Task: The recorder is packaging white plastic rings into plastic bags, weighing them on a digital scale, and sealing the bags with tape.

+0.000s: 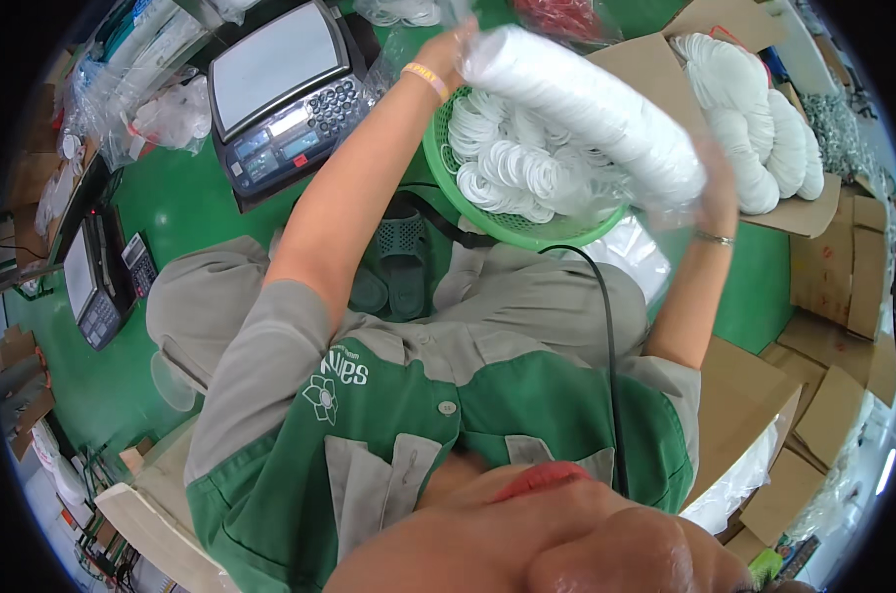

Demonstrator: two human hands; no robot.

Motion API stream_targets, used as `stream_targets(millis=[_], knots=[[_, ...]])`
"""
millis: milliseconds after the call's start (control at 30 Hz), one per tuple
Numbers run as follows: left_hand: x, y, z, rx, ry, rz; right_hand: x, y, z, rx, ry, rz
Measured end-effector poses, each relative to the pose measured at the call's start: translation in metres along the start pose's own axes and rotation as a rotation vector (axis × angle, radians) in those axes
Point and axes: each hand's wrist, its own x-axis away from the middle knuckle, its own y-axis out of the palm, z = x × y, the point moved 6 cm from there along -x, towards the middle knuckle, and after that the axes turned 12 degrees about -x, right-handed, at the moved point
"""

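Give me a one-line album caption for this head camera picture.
Both hands, left hand and right hand, hold a clear bag of white rings above a green basket beside a weighing scale.

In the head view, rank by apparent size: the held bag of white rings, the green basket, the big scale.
1. Bag of white rings, though nearest the camera.
2. Green basket and scale: alike; the basket is partly hidden.

clear bag of white rings [586, 109], held aloft, tilted
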Motion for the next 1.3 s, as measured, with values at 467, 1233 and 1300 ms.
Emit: stream_targets(millis=[467,1233,1300], knots=[[0.086,-0.129,-0.06,-0.464,-0.174,0.172,-0.036,0.076,-0.066,0.806,-0.229,-0.183],[0.096,-0.211,-0.055,-0.537,-0.04,0.445,-0.024,0.092,-0.181,1.218,-0.37,-0.046],[0.099,-0.221,-0.054,-0.521,0.005,0.505,-0.022,0.094,-0.185,1.387,-0.369,-0.082]])
